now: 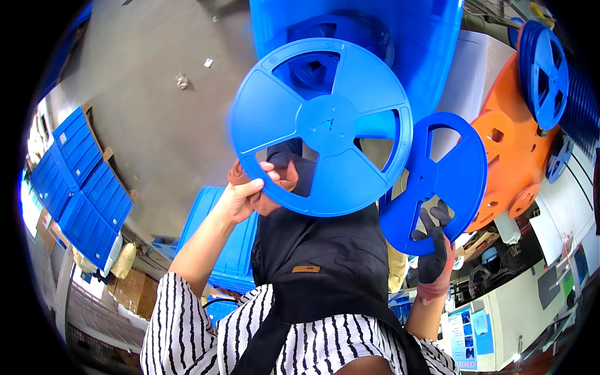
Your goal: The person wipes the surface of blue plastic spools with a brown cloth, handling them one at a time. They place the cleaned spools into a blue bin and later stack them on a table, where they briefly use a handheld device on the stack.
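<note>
My left hand (242, 199) grips the lower left rim of a large, light blue plastic reel disc (328, 128). Its thumb lies on the face, and a brownish-red cloth covers some of the fingers. The disc faces up, with cut-out windows around a round hub. In my right hand (434, 250), gloved with dark fingers and a pink cuff, is a darker blue reel disc (461, 169), held at its lower edge with fingers through a window. The left disc sits just in front of the right one's edge. Behind both, a deep blue bin (431, 37) contains more blue reel pieces, partly hidden.
To the right stands an orange fixture (500, 169) with round plates, carrying a stack of blue reel discs (545, 78). Blue crates (81, 181) are stacked at far left. A blue lidded box (228, 244) sits by my left side. Small litter (182, 81) lies on the floor.
</note>
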The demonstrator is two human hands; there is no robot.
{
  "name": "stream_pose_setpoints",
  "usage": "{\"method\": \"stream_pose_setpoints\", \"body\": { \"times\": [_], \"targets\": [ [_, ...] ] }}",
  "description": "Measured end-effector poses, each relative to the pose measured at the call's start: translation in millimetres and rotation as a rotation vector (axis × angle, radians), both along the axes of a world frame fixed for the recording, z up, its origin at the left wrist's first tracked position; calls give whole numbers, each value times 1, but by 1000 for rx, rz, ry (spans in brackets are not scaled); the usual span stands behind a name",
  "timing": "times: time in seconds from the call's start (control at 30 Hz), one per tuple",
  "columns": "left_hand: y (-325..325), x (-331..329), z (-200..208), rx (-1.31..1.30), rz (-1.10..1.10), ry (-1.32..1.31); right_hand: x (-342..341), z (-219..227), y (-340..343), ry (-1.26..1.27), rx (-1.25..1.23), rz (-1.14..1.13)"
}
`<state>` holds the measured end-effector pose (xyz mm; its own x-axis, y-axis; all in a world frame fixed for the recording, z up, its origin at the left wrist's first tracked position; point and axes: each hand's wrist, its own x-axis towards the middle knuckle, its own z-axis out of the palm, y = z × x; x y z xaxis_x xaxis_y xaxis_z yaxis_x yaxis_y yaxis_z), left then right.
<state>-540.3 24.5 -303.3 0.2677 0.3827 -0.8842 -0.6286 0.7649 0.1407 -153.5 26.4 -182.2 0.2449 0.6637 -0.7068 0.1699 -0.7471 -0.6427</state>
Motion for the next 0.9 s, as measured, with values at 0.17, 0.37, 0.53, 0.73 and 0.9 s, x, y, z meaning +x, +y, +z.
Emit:
{"method": "stream_pose_setpoints", "body": {
  "times": [0.17,0.37,0.53,0.73,0.9],
  "targets": [
    [5,4,-3,53,4,109,-1,-3,-2,17,41,60],
    [62,61,-35,294,-172,365,-11,-6,-6,192,120,-254],
    [102,107,-119,257,-601,840,-3,-12,-17,442,64,-467],
    [88,121,-91,633,-519,642,20,-17,-24,818,153,-734],
    [82,94,-29,723,-355,738,30,-24,-42,965,185,-894]
  ]
}}
